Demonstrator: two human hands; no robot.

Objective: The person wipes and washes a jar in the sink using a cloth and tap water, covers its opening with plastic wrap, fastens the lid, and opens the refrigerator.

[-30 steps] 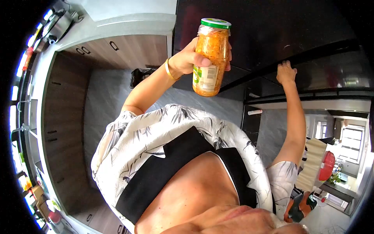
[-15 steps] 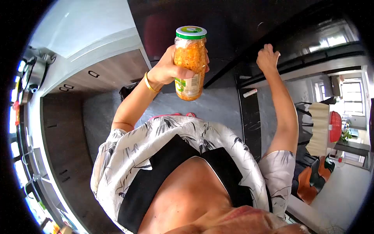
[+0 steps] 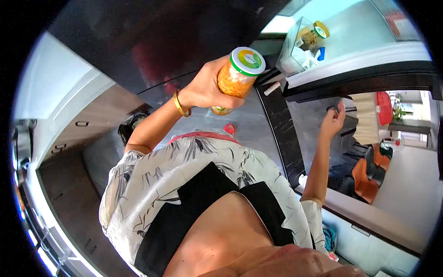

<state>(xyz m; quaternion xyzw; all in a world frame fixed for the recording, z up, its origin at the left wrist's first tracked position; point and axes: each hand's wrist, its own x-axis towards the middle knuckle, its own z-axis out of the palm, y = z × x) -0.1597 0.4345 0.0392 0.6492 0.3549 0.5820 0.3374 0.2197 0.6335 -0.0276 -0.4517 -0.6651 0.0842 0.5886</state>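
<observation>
My left hand (image 3: 210,85), with a yellow bangle at the wrist, is closed around a glass jar (image 3: 234,83) of orange, chunky food. Its white lid with a green rim tilts toward me. My right hand (image 3: 333,122) is raised on the right, its fingers loosely bent and apart, with nothing visibly held. It hovers between the lit fridge interior (image 3: 355,27) and an opened door with a pale inner side (image 3: 369,237). Inside the fridge stands a clear bin (image 3: 288,57) holding another green-and-white-lidded jar (image 3: 314,38) and white plastic wrapping.
A glossy dark panel (image 3: 152,41) fills the upper left. Wooden cabinets (image 3: 104,111) and a pale counter line the left side. Beyond the right arm are a draped table (image 3: 367,117), a red cover (image 3: 384,107) and brown-and-black chairs (image 3: 364,177). Grey floor (image 3: 258,134) lies below.
The dark fridge door on the right has swung open, revealing the interior. My right hand has moved lower, off the door's front. The jar has shifted right and tipped, its lid now facing me.
</observation>
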